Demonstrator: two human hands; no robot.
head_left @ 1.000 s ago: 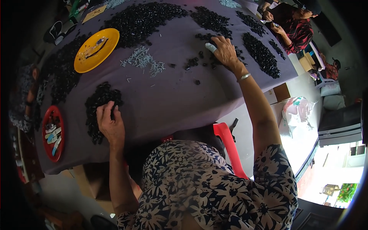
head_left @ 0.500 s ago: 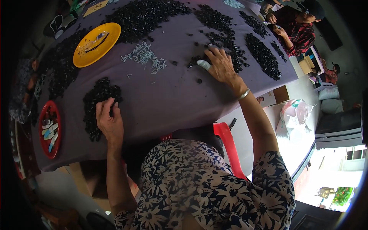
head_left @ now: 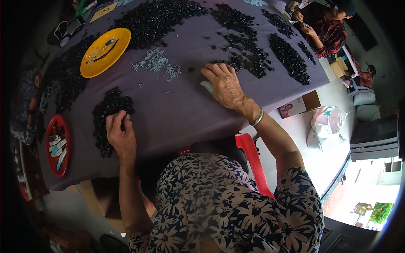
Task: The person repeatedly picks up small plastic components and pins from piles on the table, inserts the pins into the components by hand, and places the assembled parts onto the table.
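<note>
My left hand [head_left: 121,134] rests at the near right edge of a pile of small black cylindrical pieces [head_left: 110,103], its fingers curled in toward the thumb. Whatever may sit between those fingertips is hidden. On the purple-grey cloth [head_left: 168,114] right of centre lies my right hand [head_left: 225,86], fingers together and bent down; what is under them does not show. Its thumb wears a pale covering [head_left: 207,87], and a metal bangle [head_left: 258,117] circles the wrist. Loose black pieces [head_left: 238,63] lie just beyond it. Left of that hand spreads a heap of thin grey pins [head_left: 156,62].
A yellow plate [head_left: 95,67] with scraps stands beyond the left pile. The red tray [head_left: 63,166] at the left edge holds small knife-like tools. Large black heaps [head_left: 152,19] cover the far side. Another person [head_left: 327,31] works at far right; a person's arm [head_left: 31,101] shows at left.
My right hand has swept left and slightly nearer across the cloth, away from the right-hand black pieces, and its fingers have drawn together. My left hand stays at its pile.
</note>
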